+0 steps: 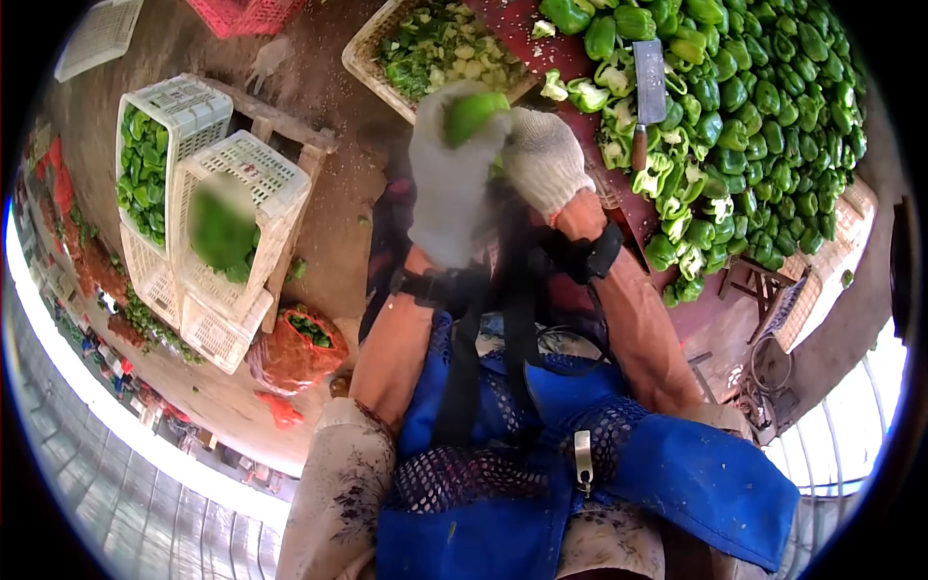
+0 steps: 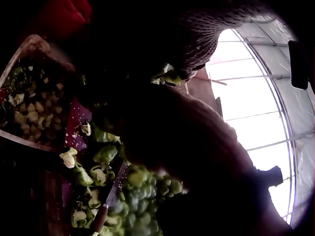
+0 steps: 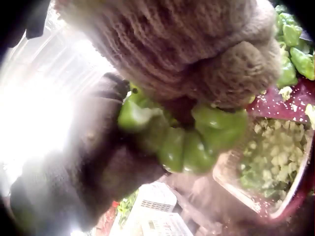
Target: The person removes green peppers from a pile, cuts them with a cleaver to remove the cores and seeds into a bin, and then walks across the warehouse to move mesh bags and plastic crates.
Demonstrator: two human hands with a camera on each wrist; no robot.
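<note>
Both hands wear pale knit gloves and meet in front of the body. My left hand [image 1: 449, 184], blurred, holds a green bell pepper [image 1: 474, 118] at its top. Close against it, my right hand [image 1: 548, 159] has its fingers curled at the same pepper. In the right wrist view the bell pepper [image 3: 184, 142] hangs opened between the hands, its lobes spread, with the right glove [image 3: 197, 49] over its hollow. The left wrist view is dark; a bit of pepper [image 2: 170, 77] shows between the hands.
Whole and opened peppers [image 1: 773, 126] heap up at the right, a cleaver [image 1: 651, 87] lying on them. Ahead stands a tub [image 1: 362, 60] of pepper scraps. White crates [image 1: 280, 159] of peppers stand left, a blurred green shape [image 1: 222, 222] over one. A red bag [image 1: 290, 358] sits nearer.
</note>
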